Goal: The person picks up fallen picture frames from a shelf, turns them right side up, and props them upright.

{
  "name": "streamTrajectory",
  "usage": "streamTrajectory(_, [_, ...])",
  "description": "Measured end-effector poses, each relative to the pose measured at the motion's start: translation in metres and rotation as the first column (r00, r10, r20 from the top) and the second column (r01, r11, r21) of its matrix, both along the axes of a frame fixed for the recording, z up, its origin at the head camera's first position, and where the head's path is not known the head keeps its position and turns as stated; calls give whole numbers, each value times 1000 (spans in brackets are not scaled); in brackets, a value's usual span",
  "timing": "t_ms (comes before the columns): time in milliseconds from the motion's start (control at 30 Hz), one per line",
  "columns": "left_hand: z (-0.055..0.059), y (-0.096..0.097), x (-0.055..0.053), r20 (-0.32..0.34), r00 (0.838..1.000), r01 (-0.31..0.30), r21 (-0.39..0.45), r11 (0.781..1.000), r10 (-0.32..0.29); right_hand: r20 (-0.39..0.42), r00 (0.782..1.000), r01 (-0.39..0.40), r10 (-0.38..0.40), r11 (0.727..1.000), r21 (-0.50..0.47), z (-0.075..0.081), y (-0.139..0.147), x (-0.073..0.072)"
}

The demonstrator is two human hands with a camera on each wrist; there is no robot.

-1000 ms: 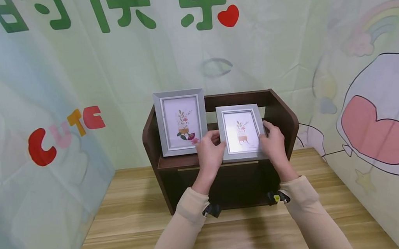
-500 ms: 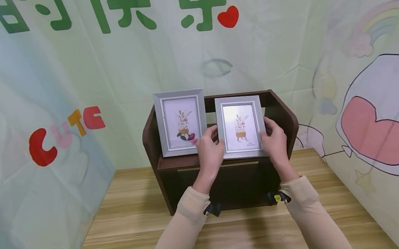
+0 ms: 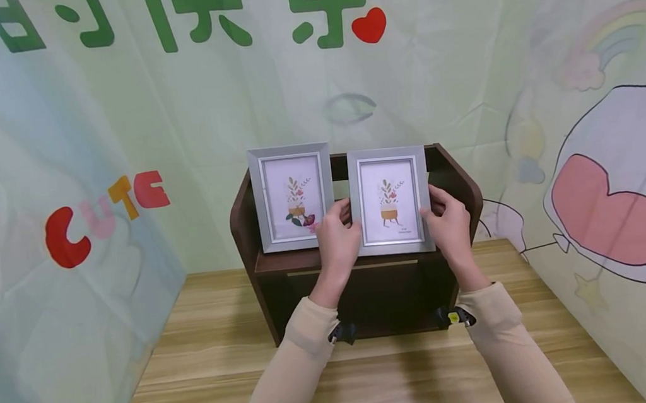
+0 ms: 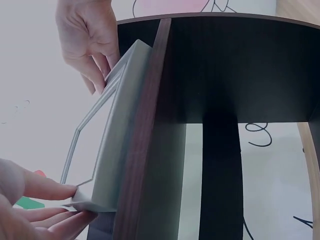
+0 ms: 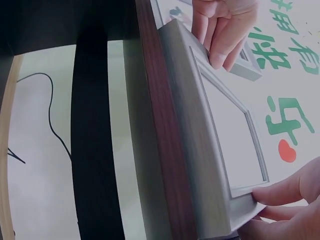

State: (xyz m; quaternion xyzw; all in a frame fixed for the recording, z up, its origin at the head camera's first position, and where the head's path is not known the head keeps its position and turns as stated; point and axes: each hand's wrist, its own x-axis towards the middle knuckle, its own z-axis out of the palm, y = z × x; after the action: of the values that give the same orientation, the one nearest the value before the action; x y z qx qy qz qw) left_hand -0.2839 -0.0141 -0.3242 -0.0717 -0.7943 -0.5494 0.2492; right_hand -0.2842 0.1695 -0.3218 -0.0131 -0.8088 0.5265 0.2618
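A silver-grey picture frame (image 3: 389,202) with a potted-plant print stands nearly upright on the upper board of a dark brown shelf (image 3: 364,296). My left hand (image 3: 338,244) pinches its left side, thumb at the front. On the opposite side my right hand (image 3: 450,226) pinches the frame too, with fingers reaching behind it. In the left wrist view the frame's lower edge (image 4: 112,150) lies along the shelf board, and the left thumb and fingers (image 4: 47,187) grip a corner. The right wrist view has the right thumb (image 5: 280,192) on the front border.
A second silver picture frame (image 3: 295,197), with a similar print, leans on the shelf's left part, close beside the left hand. The shelf rests on a wood-grain table (image 3: 210,362). A printed cloth (image 3: 207,109) hangs behind and at both sides.
The held frame has tipped back from a forward-facing tilt to nearly upright, its top edge rising. Both hands have kept hold, the right shifting slightly up and outward. The left frame stayed put.
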Motion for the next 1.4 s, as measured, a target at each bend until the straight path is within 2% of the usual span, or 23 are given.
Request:
streamTrajectory(400, [6, -2, -2, 8, 1000, 15, -16, 1000, -15, 1, 1000, 8, -8, 993, 121, 11, 2, 3])
streamTrajectory(633, [8, -5, -2, -29, 999, -19, -40, 999, 18, -14, 1000, 14, -12, 981, 195, 16, 4, 4])
streamTrajectory(867, [9, -7, -4, -24, 1000, -20, -41, 999, 19, 2, 1000, 6, -7, 981, 194, 19, 5, 5])
streamTrajectory(1100, [13, -8, -4, -21, 1000, -22, -39, 999, 21, -19, 1000, -1, 4, 983, 182, 20, 8, 4])
streamTrajectory(1400, [13, -8, -5, -42, 999, -19, -30, 999, 18, -2, 999, -41, 42, 987, 153, 22, 11, 4])
